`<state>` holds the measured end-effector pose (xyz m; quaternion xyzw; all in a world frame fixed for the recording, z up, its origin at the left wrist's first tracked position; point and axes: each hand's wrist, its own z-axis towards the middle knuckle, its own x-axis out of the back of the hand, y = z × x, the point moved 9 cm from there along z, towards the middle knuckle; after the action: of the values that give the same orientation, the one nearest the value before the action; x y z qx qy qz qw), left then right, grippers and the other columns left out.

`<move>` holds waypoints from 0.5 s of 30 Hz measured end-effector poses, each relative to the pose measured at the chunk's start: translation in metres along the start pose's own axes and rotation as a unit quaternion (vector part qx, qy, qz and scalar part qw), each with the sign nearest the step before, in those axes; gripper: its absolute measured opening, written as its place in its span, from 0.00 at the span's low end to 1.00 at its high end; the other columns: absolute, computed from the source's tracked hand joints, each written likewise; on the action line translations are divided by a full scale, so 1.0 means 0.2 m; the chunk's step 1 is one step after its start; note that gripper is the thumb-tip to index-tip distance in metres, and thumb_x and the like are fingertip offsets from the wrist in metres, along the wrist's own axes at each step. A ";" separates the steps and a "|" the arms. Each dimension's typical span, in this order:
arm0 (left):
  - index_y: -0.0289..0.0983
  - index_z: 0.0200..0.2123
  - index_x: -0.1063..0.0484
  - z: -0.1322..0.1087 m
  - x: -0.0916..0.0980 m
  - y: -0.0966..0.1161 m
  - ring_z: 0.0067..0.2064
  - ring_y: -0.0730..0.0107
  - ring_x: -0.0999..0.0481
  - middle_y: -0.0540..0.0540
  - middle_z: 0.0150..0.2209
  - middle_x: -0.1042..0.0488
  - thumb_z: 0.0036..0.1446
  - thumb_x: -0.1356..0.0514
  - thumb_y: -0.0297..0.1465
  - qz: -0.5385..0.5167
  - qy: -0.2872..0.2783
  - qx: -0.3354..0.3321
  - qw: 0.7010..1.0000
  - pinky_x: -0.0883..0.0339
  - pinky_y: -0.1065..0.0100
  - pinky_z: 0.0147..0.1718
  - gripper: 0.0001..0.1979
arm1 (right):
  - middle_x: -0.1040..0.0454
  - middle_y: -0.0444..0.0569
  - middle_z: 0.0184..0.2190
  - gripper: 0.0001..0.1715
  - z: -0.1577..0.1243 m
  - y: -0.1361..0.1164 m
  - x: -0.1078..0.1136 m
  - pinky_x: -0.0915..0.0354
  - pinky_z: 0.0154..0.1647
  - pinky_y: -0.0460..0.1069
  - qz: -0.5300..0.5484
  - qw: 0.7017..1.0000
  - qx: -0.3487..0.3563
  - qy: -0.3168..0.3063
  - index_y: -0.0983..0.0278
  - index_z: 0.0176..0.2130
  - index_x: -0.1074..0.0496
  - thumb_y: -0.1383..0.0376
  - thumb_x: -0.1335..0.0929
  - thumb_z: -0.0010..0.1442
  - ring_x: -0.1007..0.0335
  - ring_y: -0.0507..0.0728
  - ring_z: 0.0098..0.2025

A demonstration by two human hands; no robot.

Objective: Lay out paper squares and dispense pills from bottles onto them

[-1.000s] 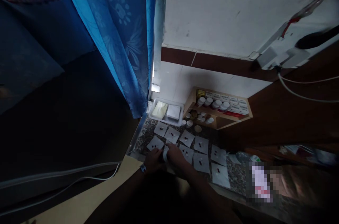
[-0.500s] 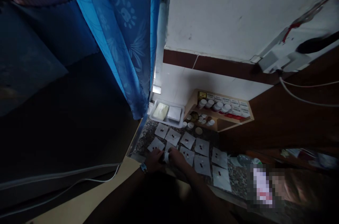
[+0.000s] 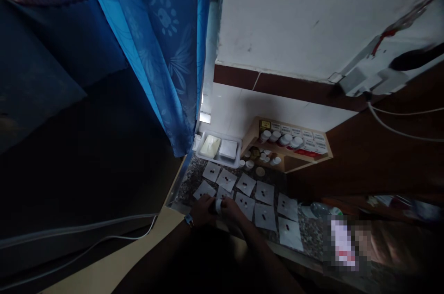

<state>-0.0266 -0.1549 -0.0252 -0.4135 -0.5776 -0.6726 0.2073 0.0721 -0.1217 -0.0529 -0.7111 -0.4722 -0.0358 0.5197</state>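
Observation:
Both hands meet at the counter's front edge around a small bottle with a white top. My left hand, with a watch on its wrist, is closed on the bottle's left side. On its right side, the fingers of my right hand are closed at the white top. Several white paper squares lie in two rows on the speckled counter, such as one at the back and one at the front right. Small dark pills rest on them. One square is partly hidden behind the hands.
A clear tray with white and yellowish packets stands at the back. Beside it, a wooden shelf holds bottles and boxes. A plastic bottle lies at right. A blue curtain hangs at left; cables run near the wall socket.
My right hand has shifted slightly down and the white top between the hands has turned a little. My left hand stays nearly in place.

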 end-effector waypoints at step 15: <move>0.38 0.48 0.35 -0.22 0.10 -0.29 0.48 0.57 0.31 0.42 0.47 0.32 0.41 0.38 0.26 -0.102 0.127 0.156 0.974 0.34 0.56 0.46 0.27 | 0.24 0.50 0.33 0.18 0.10 -0.03 0.18 0.39 0.38 0.47 -0.018 0.986 -0.017 0.164 0.65 0.35 0.25 0.61 0.41 0.59 0.31 0.55 0.35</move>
<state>-0.0962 -0.1781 -0.0447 -0.2267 -0.6837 -0.6383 0.2714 0.0785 -0.0826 -0.0375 -0.6957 -0.3925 -0.1691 0.5774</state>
